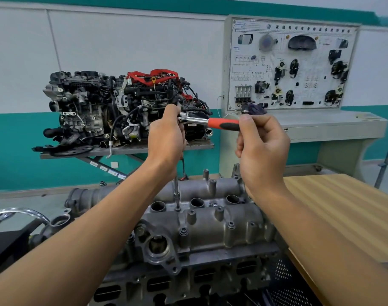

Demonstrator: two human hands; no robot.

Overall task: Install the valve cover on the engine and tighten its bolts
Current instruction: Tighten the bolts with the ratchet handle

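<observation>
The grey cast valve cover [221, 226] sits on the engine [188, 279] in front of me. A ratchet wrench [213, 122] with a red and black handle is held high above it. Its long extension bar [177, 195] runs straight down onto a bolt [177, 209] between the spark plug wells. My left hand [166, 140] grips the ratchet head and the top of the extension. My right hand [261, 146] holds the handle's end in curled fingers. Other bolts [183, 231] stand in the cover's near edge.
A wooden table [343, 208] lies to the right of the engine. Behind it, a second complete engine [122, 111] rests on a lift stand. A training board with wiring parts [292, 65] stands at the back right. A chrome curved bar [18, 212] shows at the left edge.
</observation>
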